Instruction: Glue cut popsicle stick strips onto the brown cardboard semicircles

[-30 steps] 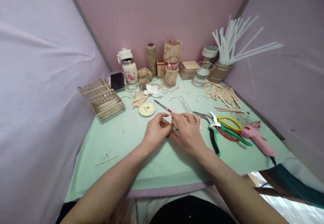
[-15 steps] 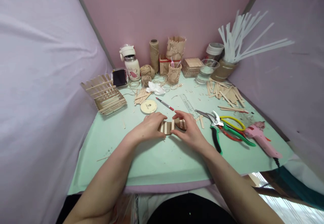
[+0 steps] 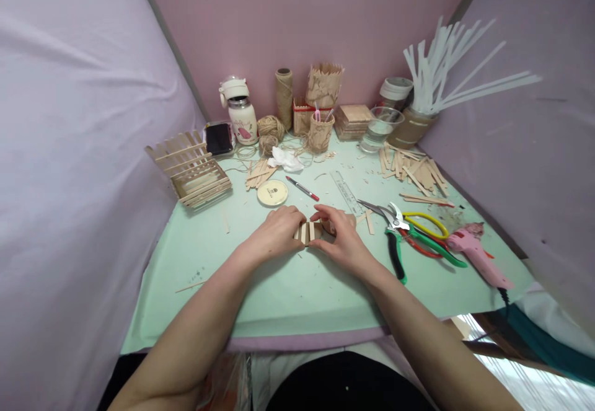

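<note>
Low over the middle of the table is a small brown piece [image 3: 306, 235] with pale crosswise wooden strips on it. My left hand [image 3: 279, 232] is closed on its left end, thumb at the near edge and fingers at the far edge. My right hand [image 3: 341, 237] pinches a short pale wooden strip [image 3: 312, 232] across the brown piece, index finger at its far end and thumb at its near end. Part of the brown piece lies hidden under my right hand. Just beyond are a round cream lid [image 3: 273, 193] and a red-capped pen [image 3: 302, 188].
On the right lie pliers with green handles [image 3: 432, 248], yellow-handled scissors [image 3: 425, 222] and a pink glue gun [image 3: 483, 256]. A clear ruler [image 3: 346, 191] lies behind my right hand. A stick basket [image 3: 199, 181] stands left; a cup of water [image 3: 379, 131] stands back right.
My right hand has moved slightly left, bringing its pale strip closer to the strips by my left hand. The left hand holds nearly the same place.
</note>
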{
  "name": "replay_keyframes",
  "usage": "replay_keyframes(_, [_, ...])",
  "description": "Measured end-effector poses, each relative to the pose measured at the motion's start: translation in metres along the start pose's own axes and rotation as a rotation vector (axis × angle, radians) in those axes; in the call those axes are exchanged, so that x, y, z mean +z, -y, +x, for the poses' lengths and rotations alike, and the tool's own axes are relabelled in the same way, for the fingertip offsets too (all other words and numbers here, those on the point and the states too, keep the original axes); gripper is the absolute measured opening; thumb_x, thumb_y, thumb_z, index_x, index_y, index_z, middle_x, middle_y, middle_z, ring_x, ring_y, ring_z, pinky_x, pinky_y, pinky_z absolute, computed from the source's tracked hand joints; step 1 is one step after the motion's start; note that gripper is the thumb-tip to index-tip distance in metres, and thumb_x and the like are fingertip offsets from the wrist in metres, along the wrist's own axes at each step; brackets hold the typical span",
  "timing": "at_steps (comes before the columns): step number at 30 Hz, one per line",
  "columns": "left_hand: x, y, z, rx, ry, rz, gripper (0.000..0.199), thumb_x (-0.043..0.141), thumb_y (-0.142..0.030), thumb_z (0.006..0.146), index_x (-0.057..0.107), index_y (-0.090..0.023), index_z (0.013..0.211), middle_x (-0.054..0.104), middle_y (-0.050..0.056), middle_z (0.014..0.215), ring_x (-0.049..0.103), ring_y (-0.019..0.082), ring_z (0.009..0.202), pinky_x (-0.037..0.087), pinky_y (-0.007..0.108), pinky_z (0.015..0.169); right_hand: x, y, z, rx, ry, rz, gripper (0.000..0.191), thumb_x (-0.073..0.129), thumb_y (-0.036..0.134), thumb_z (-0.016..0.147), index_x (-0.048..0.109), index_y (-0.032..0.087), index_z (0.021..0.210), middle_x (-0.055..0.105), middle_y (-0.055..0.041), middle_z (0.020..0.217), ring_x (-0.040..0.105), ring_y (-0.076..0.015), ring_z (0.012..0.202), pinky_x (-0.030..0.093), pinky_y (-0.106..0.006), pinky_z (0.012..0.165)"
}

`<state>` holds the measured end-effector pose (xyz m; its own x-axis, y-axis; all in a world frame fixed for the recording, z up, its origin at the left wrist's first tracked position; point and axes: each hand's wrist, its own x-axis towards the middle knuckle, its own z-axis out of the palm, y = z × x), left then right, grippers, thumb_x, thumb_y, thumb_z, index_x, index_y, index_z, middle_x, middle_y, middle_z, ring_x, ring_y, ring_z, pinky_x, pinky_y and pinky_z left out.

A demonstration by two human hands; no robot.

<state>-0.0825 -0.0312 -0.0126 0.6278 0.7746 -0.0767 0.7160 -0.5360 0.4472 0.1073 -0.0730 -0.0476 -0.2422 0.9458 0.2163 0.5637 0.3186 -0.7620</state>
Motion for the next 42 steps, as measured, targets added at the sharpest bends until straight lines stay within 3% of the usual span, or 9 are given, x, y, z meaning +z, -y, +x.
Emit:
replay_keyframes(17, [-0.0022,-0.0061,-0.0004,-0.093,0.090,0.051,0.030,0.066,-0.030,0.074,0.063,-0.016,0.101,0.061,0.011,0.104,0.056,0.029,0.100,0.044,0.039,0.081,0.0080,-0.0073,0.0006,0.051,0.047,-0.016,0.062,0.069,0.023,0.078,0.044,0.031,0.134,0.067,-0.0036,0.117,0.051,-0.0290,0.116,0.032,-0.052,0.103])
replay_keyframes(34, [-0.0007,-0.0033,-0.0002,-0.078,0.094,0.052,0.032,0.066,-0.031,0.074,0.062,-0.017,0.102,0.059,0.010,0.105,0.054,0.028,0.102,0.043,0.038,0.081,0.0057,-0.0054,-0.0005,0.033,0.051,-0.085,0.059,0.070,0.028,0.076,0.048,0.030,0.131,0.066,-0.0053,0.117,0.052,-0.0294,0.113,0.038,-0.050,0.099])
replay_keyframes(42, [0.0014,-0.0010,-0.0007,-0.066,0.089,0.057,0.028,0.063,-0.030,0.075,0.060,-0.018,0.100,0.059,0.010,0.106,0.054,0.029,0.103,0.043,0.038,0.081,0.0036,-0.0015,-0.0012,0.052,0.041,-0.069,0.047,0.066,0.025,0.078,0.052,0.029,0.122,0.068,-0.0046,0.116,0.052,-0.0284,0.114,0.036,-0.050,0.101])
